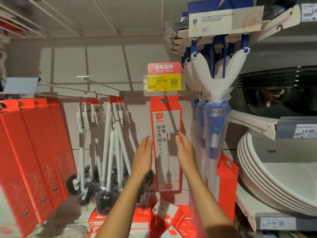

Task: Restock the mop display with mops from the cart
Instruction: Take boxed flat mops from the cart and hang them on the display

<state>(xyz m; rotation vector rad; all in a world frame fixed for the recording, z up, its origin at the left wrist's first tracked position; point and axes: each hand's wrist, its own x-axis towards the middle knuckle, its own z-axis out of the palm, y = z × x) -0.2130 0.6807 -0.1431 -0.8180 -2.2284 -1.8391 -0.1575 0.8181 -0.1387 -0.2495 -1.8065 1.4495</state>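
Both hands flank a tall red-and-white boxed flat mop [166, 143] that hangs from a metal peg hook [170, 115] on the back panel. The left hand [143, 156] lies with straight fingers along the box's left edge. The right hand [184, 148] sits at the box's right edge, fingertips bunched at the near tip of the hook; whether it pinches the hook or only touches it cannot be told.

Above the box hangs a yellow price tag [164, 82] under a red header. Just right hang blue-and-white sponge mops [215, 107] in clear wrap, close against the box, with a red box [226, 182] standing behind their handles. Further right, shelves carry stacked white basins [274, 182] and dark basins [277, 93].

To the left hang white-handled brushes with dark heads [109, 152], then a row of red boxes [32, 152] on the far left. Bare hooks [96, 83] jut out above the brushes. Below the hands lie more red-and-white boxes [164, 219]. The pale back panel [103, 62] shows between the hanging goods.
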